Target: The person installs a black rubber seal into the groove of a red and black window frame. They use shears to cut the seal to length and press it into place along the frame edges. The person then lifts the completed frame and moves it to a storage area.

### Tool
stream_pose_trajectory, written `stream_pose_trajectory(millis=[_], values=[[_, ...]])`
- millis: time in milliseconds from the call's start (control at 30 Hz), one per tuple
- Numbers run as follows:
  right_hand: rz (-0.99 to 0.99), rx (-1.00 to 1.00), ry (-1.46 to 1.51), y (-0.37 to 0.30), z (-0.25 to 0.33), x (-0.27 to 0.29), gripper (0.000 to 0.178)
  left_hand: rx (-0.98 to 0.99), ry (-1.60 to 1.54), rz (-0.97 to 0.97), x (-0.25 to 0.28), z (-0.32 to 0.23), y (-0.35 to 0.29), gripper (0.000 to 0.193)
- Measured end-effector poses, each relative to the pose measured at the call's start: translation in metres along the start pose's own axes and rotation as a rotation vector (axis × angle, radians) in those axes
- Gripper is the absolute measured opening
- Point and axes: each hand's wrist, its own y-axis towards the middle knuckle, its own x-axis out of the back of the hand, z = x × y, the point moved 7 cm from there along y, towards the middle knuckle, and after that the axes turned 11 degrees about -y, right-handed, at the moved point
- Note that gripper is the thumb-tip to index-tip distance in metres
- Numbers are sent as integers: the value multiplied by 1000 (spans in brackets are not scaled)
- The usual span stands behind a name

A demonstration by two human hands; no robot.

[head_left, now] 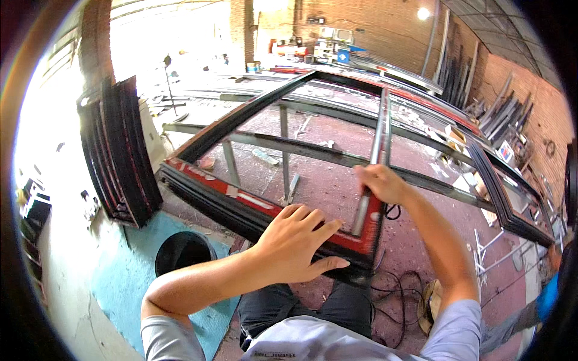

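Observation:
A large window frame (242, 201) of black profile, its near side faced with red film, lies across a metal stand in front of me. My left hand (299, 240) rests on its near bar close to the right corner, palm down, fingers spread and thumb apart, holding nothing. At the frame's right bar (384, 114), my right hand (383, 184) is closed, its fingers curled. What it grips is hidden by the hand; a small dark piece shows just below the fingers.
The metal stand (283, 142) carries the frame. A black bucket (180, 253) sits on a blue sheet (123, 283), beside stacked black frames (123, 153). Dark cable (397, 292) coils on the floor. Another black frame (503, 198) is at right, near a person in blue (548, 295).

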Motion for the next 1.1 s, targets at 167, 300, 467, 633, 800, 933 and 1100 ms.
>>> stream_pose_trajectory(millis=[167,300,467,633,800,933,1100], values=[[48,-282,-141,-46,-68,58,76,71,136,-36,16,37,-17,71],[-32,-375,-338,-68,-116,89,56,86,179,-63,25,57,-34,69],[-91,-410,-368,-78,-146,117,30,93,174,-32,25,45,-36,72],[17,-285,-606,-71,-189,131,75,167,140,52,23,45,-31,79],[-85,-491,-505,-29,-303,153,98,77,-150,149,42,54,-20,74],[-135,-565,-99,10,-331,138,102,248,-304,-75,110,114,3,52],[-110,-586,-74,-2,-323,138,96,811,-170,-94,85,214,-24,88]])
